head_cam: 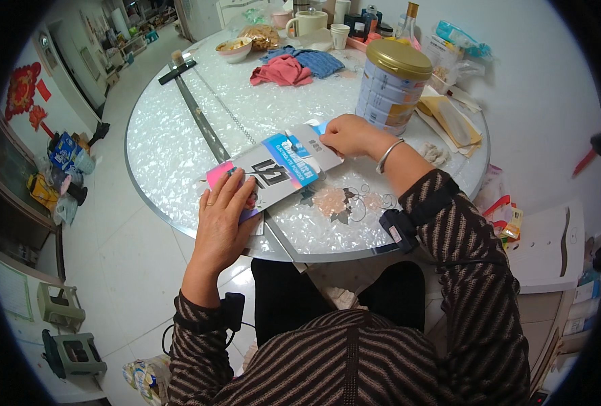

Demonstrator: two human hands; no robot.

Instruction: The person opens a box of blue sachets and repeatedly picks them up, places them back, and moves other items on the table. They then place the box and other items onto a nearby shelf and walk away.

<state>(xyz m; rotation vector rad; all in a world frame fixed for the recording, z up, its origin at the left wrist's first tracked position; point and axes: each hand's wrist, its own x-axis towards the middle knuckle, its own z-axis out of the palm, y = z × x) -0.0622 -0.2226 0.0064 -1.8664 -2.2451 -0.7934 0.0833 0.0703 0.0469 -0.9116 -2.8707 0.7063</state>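
Observation:
A flattened-looking cardboard box of electrolyte powder (280, 172), silver, blue and pink, lies slantwise on the round table (178, 152). My left hand (224, 218) holds its near left end, fingers spread over the printed face and thumb along the lower edge. At the far right end, my right hand (348, 134) has its fingers curled in at the end flap (318, 147); the fingertips are partly hidden. Just beyond that hand stands a large tin (394, 83) with a gold lid.
Red and blue cloths (285, 70) lie farther back, near a bowl of food (234, 49) and a cream mug (310, 23). An opened paper package (452, 122) and a crumpled tissue (432, 154) are at the right. A dark metal strip (199, 116) crosses the tabletop.

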